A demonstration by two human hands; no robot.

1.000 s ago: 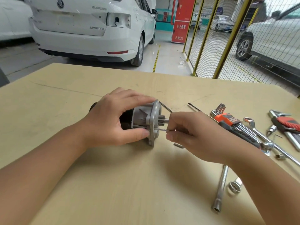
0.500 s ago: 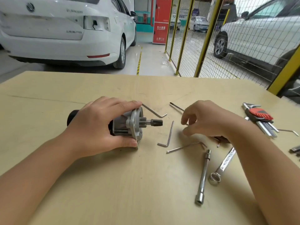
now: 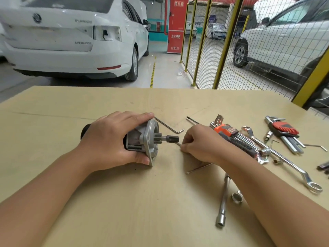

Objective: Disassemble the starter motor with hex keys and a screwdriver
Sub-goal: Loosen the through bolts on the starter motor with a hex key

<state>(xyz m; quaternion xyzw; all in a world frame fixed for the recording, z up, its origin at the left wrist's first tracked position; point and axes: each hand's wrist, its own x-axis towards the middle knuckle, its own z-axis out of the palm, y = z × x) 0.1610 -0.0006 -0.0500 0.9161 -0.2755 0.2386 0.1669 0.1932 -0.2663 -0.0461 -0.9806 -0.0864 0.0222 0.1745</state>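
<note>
The starter motor (image 3: 147, 138) lies on its side on the tan table (image 3: 124, 202), its silver flange and toothed pinion shaft pointing right. My left hand (image 3: 110, 141) grips its body from above, thumb under the flange. My right hand (image 3: 201, 145) rests on the table just right of the pinion, fingers curled, pinching a small hex key (image 3: 178, 144) of which only the tip shows. A second loose hex key (image 3: 169, 128) lies behind the pinion, and a third (image 3: 199, 167) pokes out from under my right wrist.
To the right lie an orange-holder hex key set (image 3: 226, 130), a dark-handled screwdriver (image 3: 236, 141), a long ring spanner (image 3: 284, 157), a red-holder hex key set (image 3: 284, 129), a tube socket wrench (image 3: 222, 202) and small bits. A white car and a wire fence stand beyond the table.
My right hand took the hex key off the motor's flange, left it on the table, swung right, then came back and closed on a key beside the pinion. The left hand kept its grip.
</note>
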